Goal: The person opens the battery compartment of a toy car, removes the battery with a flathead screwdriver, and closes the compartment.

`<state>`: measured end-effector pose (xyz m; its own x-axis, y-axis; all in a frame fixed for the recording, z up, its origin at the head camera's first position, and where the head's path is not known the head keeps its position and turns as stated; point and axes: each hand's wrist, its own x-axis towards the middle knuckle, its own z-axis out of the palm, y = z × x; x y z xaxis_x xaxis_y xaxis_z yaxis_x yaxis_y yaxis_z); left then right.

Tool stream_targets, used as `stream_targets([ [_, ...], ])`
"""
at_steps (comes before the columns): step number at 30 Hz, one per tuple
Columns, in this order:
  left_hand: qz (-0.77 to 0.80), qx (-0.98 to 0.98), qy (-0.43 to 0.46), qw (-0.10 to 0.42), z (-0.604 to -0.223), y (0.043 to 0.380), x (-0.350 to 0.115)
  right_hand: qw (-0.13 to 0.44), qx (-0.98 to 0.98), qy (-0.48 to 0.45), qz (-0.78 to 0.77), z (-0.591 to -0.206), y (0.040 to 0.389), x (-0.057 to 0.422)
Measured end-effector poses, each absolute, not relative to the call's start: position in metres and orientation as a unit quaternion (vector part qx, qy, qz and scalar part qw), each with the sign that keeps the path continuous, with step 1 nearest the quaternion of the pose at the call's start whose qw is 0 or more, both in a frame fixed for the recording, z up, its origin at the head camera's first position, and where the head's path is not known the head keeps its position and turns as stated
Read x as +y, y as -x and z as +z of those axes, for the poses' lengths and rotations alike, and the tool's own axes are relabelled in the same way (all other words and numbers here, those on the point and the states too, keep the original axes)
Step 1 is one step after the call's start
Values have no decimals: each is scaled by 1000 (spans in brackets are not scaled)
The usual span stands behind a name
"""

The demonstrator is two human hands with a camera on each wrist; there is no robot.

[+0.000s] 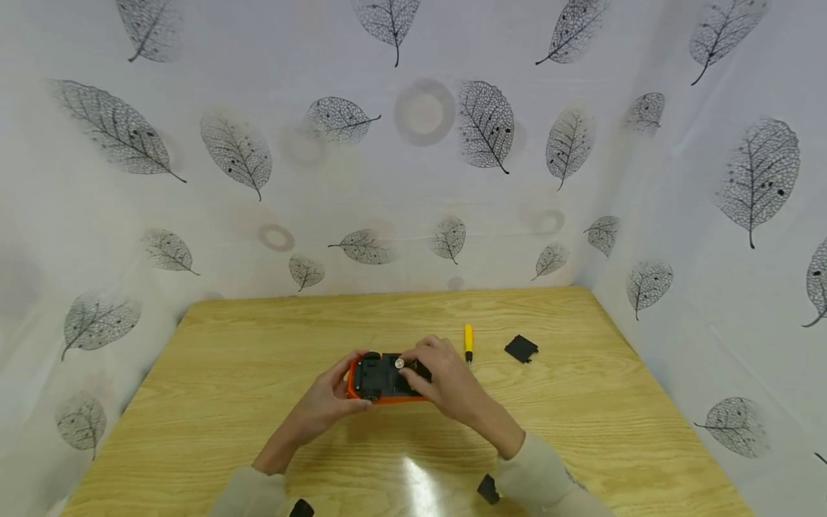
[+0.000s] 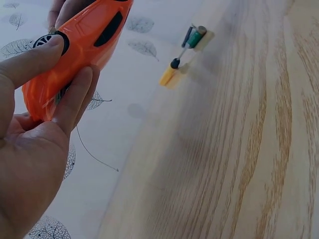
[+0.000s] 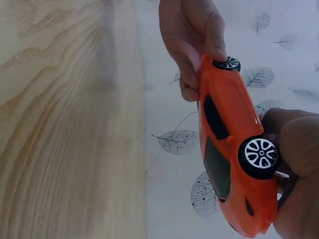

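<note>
An orange toy car point(image 1: 381, 380) is held upside down above the table, its black underside facing up in the head view. My left hand point(image 1: 326, 402) grips one end of it, thumb on a wheel point(image 2: 50, 45) in the left wrist view. Over the recess in the underside, my right hand point(image 1: 442, 377) pinches a battery point(image 1: 399, 364) between thumb and forefinger. Only its round silver end shows; the rest is hidden by the fingers. The right wrist view shows the car's side with a silver-spoked wheel point(image 3: 260, 154), and part of my right hand point(image 3: 301, 149) behind it.
A yellow-handled screwdriver point(image 1: 468, 341) lies beyond my right hand. A flat black cover point(image 1: 520, 349) lies to its right on the wooden table point(image 1: 258, 337). In the left wrist view a green cylinder point(image 2: 198, 36) lies by the screwdriver's shaft. A leaf-print cloth point(image 1: 413, 179) hangs behind.
</note>
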<state>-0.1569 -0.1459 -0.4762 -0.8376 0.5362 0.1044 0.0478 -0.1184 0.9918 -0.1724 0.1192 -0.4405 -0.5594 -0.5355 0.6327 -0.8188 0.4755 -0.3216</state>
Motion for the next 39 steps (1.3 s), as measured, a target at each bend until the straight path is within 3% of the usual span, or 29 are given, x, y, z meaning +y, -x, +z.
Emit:
stream_targets([
  [10,724,632,-220,169,-477,157,-146,252,-769,-380,448,-422,174,128],
  [20,730,623,-226,166,-479,158,-148,235,-712,-310,585,-412,174,155],
  [31,727,627,-228,164,-477,160,-149,230,-746,-208,589,-419,173,207],
  [39,728,625,-227,165,-475,159,-149,184,-774,-105,597,-429,168,234],
])
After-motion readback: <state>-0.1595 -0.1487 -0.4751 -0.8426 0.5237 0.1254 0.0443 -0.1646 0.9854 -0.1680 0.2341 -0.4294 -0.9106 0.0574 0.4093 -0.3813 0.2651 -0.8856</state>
